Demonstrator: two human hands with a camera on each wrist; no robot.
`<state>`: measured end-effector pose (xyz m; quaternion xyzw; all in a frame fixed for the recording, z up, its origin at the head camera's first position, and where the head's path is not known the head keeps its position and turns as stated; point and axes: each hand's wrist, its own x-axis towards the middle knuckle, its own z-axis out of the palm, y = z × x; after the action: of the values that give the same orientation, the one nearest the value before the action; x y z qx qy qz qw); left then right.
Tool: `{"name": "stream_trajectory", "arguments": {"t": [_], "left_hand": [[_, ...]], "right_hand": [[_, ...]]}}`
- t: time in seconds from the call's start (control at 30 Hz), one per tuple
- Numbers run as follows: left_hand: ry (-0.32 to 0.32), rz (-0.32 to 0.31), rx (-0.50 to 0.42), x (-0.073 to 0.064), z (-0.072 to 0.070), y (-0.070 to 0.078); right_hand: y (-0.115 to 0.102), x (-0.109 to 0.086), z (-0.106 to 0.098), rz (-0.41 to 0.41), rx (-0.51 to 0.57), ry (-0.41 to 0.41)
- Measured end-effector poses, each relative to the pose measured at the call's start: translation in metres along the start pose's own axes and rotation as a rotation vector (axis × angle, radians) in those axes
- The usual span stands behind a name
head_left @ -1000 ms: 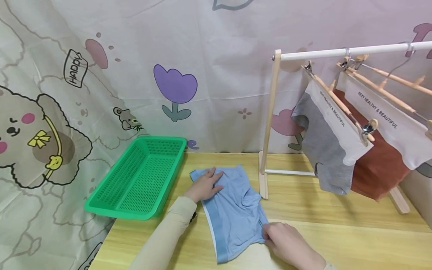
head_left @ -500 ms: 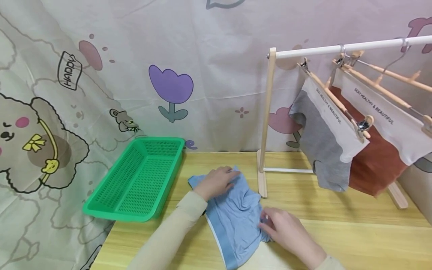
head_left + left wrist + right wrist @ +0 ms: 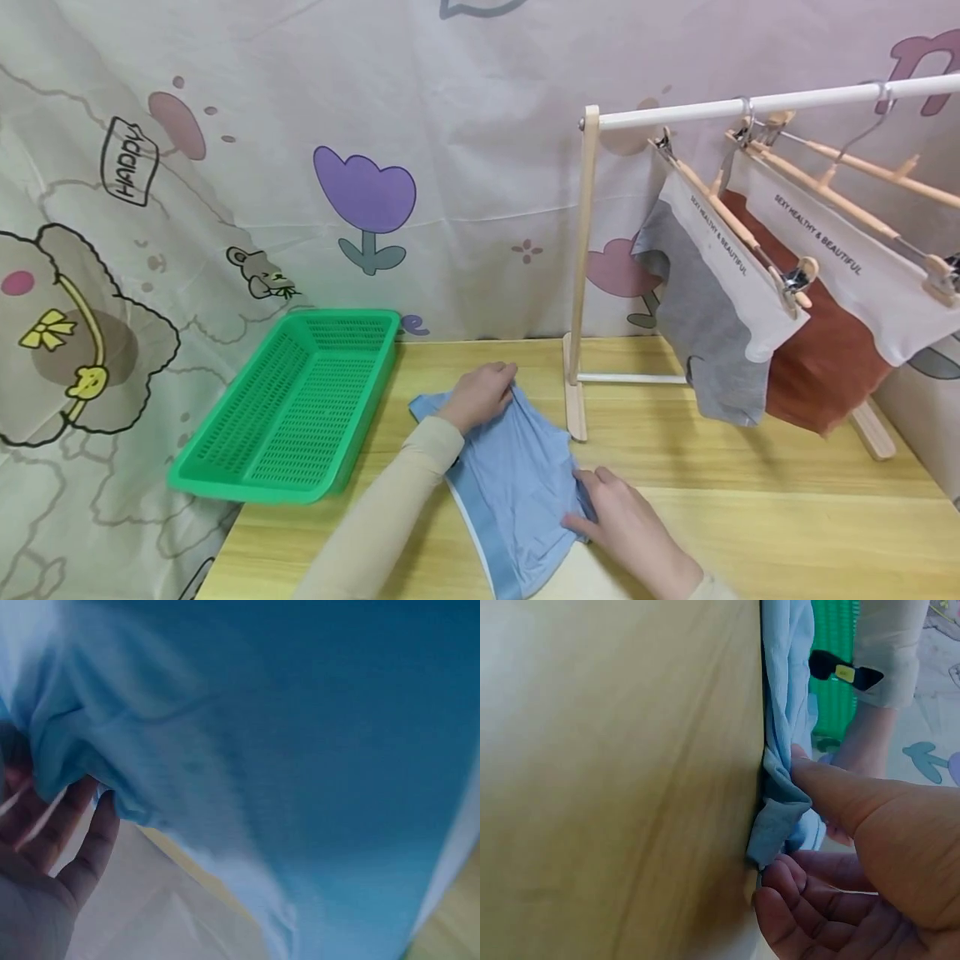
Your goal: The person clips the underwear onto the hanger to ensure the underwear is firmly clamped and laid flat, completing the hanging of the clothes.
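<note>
Light blue underpants [image 3: 510,483] lie spread on the wooden table, with the waistband toward the lower left. My left hand [image 3: 480,396] pinches their far edge; in the left wrist view its fingers [image 3: 94,844] curl at the bunched cloth, and the thumb is hidden. At the right-hand leg edge, my right hand [image 3: 626,525] grips the hem. In the right wrist view, the right thumb [image 3: 825,784] lies against the folded blue cloth [image 3: 776,825], with the other fingers bent below it.
A green plastic basket [image 3: 382,392] stands on the left. To the right is a rack with a wooden post [image 3: 583,250] and a white rail [image 3: 675,112]. Grey underpants [image 3: 697,308] and rust-red underpants [image 3: 832,358] hang there from clip hangers. A printed curtain backs the table.
My left hand has moved from lying flat on the cloth to pinching its far edge. The right hand lifted off the hem, then took hold again. The cloth looks smoother and more stretched.
</note>
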<state>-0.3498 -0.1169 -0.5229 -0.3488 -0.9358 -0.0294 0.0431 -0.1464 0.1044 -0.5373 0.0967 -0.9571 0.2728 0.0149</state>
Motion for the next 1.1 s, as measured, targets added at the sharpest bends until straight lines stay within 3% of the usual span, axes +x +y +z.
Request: {"name": "stream_trajectory", "arguments": {"t": [0.17, 0.33, 0.5, 0.6, 0.67, 0.73, 0.83, 0.93, 1.1], "left_hand": [[0.028, -0.163, 0.003, -0.004, 0.005, -0.009], [0.006, -0.235, 0.015, -0.007, 0.003, -0.012], [0.030, -0.256, 0.064, -0.017, -0.003, -0.007], [0.110, -0.230, 0.063, -0.035, -0.012, 0.004], [0.123, -0.216, 0.019, -0.052, -0.018, 0.016], [0.066, -0.215, -0.059, -0.072, -0.023, 0.030], [-0.098, -0.221, -0.171, -0.101, -0.022, 0.046], [-0.233, -0.230, -0.240, -0.120, -0.014, 0.051], [-0.291, -0.243, -0.291, -0.134, -0.006, 0.041]], "right_hand": [[0.004, -0.007, 0.001, -0.057, -0.066, 0.031], [0.006, -0.012, -0.001, -0.091, -0.116, 0.050], [0.007, -0.011, -0.011, -0.093, -0.106, 0.031], [0.005, 0.002, -0.017, -0.072, -0.064, 0.061], [0.004, 0.015, -0.017, -0.065, -0.054, 0.089], [0.002, 0.027, -0.014, -0.075, -0.063, 0.096], [0.001, 0.040, -0.008, -0.090, -0.084, 0.083], [0.002, 0.046, -0.007, -0.083, -0.070, 0.077], [0.011, 0.046, -0.019, 0.002, 0.053, 0.039]]}}
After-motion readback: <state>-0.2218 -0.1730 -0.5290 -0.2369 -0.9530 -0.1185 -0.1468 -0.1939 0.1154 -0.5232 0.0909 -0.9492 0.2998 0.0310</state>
